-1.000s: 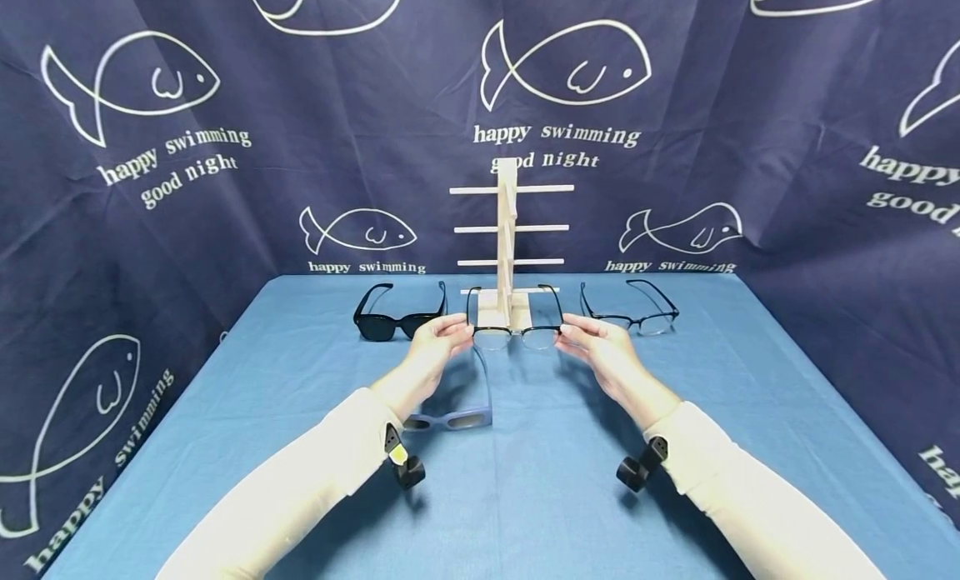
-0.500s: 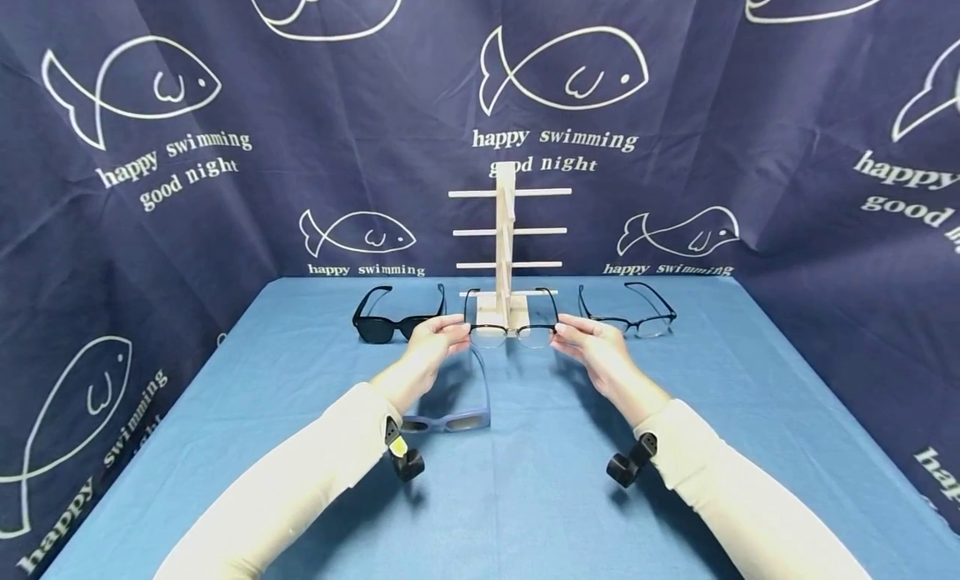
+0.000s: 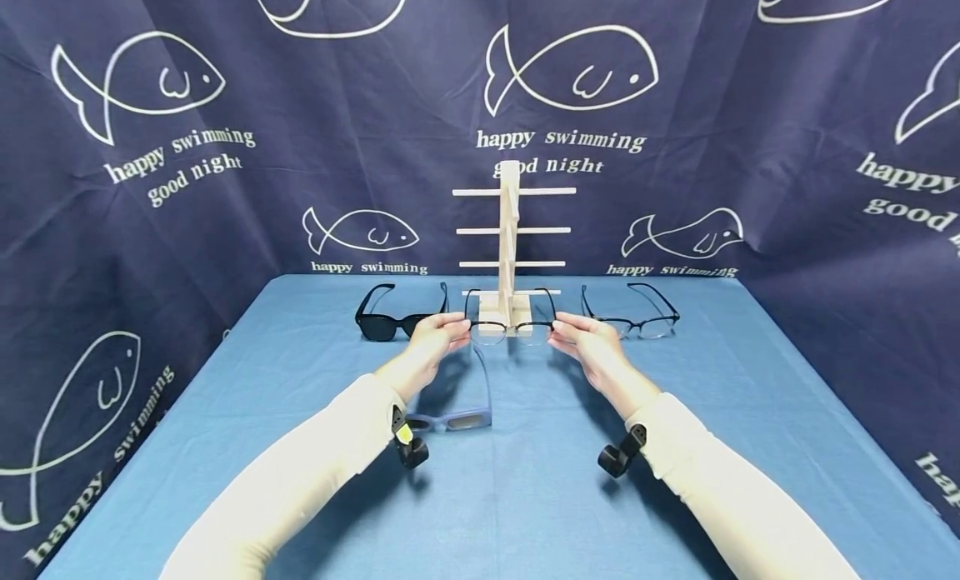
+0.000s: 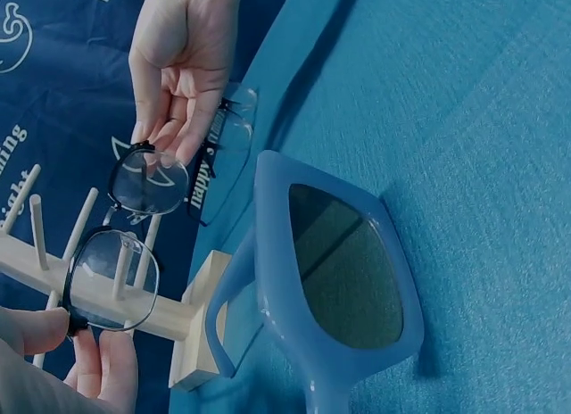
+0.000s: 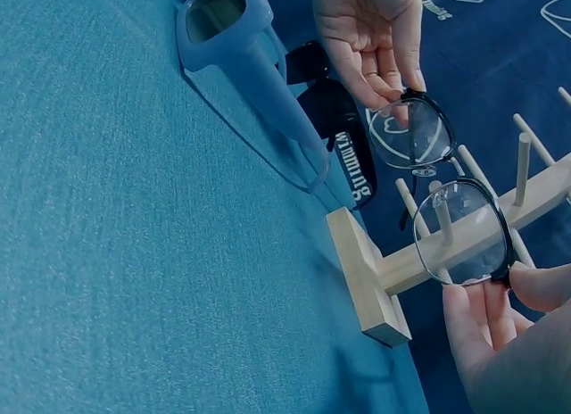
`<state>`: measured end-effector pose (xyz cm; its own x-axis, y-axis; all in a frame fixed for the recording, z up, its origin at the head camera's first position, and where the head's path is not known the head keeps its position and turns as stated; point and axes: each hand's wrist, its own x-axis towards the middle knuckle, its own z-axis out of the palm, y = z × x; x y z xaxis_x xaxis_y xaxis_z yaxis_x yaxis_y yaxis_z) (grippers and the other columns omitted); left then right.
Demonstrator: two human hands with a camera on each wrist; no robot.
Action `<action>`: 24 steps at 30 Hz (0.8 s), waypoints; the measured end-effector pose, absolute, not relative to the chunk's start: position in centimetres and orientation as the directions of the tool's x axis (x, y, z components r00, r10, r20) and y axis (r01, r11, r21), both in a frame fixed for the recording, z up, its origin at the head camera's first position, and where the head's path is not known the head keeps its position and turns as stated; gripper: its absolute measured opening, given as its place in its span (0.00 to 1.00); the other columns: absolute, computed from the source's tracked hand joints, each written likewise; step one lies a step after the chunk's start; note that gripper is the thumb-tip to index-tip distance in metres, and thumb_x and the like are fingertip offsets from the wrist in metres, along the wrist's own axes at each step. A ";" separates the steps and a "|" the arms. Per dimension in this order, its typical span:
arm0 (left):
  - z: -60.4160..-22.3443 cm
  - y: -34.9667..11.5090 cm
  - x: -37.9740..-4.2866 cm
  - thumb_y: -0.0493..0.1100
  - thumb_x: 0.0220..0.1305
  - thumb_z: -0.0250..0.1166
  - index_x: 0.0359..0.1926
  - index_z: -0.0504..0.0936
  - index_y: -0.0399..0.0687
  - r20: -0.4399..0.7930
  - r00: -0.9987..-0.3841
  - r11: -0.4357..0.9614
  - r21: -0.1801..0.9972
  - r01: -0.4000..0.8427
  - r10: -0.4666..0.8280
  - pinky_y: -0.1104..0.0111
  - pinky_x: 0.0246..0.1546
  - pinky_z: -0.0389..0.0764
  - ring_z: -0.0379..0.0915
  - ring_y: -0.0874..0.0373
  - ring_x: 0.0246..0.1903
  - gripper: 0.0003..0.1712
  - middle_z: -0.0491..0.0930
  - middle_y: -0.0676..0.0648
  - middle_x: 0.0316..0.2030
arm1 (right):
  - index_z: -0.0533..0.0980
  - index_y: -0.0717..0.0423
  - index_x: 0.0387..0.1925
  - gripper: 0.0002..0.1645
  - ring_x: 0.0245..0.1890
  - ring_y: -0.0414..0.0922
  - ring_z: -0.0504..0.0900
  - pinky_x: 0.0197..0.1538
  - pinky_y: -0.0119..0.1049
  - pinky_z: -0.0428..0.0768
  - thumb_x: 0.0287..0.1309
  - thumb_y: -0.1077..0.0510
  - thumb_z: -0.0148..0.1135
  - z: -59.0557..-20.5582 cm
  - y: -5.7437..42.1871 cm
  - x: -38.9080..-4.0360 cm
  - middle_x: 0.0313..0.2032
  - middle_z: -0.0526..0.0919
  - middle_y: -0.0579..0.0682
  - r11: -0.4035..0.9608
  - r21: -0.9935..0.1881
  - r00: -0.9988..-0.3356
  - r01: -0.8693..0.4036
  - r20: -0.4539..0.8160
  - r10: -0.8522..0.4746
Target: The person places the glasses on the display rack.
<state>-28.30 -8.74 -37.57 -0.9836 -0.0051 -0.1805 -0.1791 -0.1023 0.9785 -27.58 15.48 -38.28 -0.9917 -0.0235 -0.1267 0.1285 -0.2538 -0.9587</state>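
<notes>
Pinching the black-topped glasses (image 3: 512, 329) at each end, left hand (image 3: 429, 342) and right hand (image 3: 595, 347), before the wooden rack (image 3: 507, 238); probably lining up, next gotta ease level onto a bar (image 3: 545, 230).

The worktop (image 3: 555, 497) was blue, the backdrop (image 3: 360, 130) navy with white fish outlines and lettering, the rack (image 3: 508, 230) pale beige. The held glasses (image 3: 489, 334) had black upper rims and clear lenses; the sunglasses (image 3: 378, 327) were black, the front pair (image 4: 343, 267) light blue with dark lenses.
</notes>
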 end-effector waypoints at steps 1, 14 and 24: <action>-37.6 -8.7 -28.4 0.30 0.66 0.58 0.62 0.69 0.26 -0.181 -0.984 -0.099 0.979 -0.179 -0.003 0.57 0.61 0.77 0.81 0.52 0.43 0.24 0.74 0.27 0.57 | 0.61 0.75 0.66 0.29 0.33 0.37 0.85 0.48 0.29 0.85 0.65 0.71 0.54 -38.4 15.5 -27.7 0.30 0.84 0.43 -0.256 -0.958 -0.992 0.129 -0.128 -0.019; -38.2 -8.5 -29.8 0.31 0.66 0.59 0.62 0.70 0.27 -0.191 -0.982 -0.072 0.979 -0.189 -0.014 0.58 0.60 0.78 0.80 0.45 0.49 0.24 0.74 0.28 0.57 | 0.63 0.72 0.65 0.29 0.32 0.37 0.85 0.46 0.29 0.85 0.64 0.70 0.56 -38.7 15.3 -28.9 0.28 0.84 0.43 -0.269 -0.951 -0.987 0.151 -0.160 0.011; -38.3 -8.7 -30.2 0.31 0.66 0.58 0.61 0.70 0.26 -0.177 -0.984 -0.030 0.984 -0.177 -0.011 0.56 0.60 0.77 0.78 0.43 0.49 0.23 0.74 0.27 0.56 | 0.64 0.70 0.66 0.29 0.30 0.36 0.85 0.47 0.29 0.85 0.64 0.70 0.56 -39.0 15.0 -29.3 0.30 0.85 0.45 -0.267 -0.949 -0.983 0.171 -0.183 0.023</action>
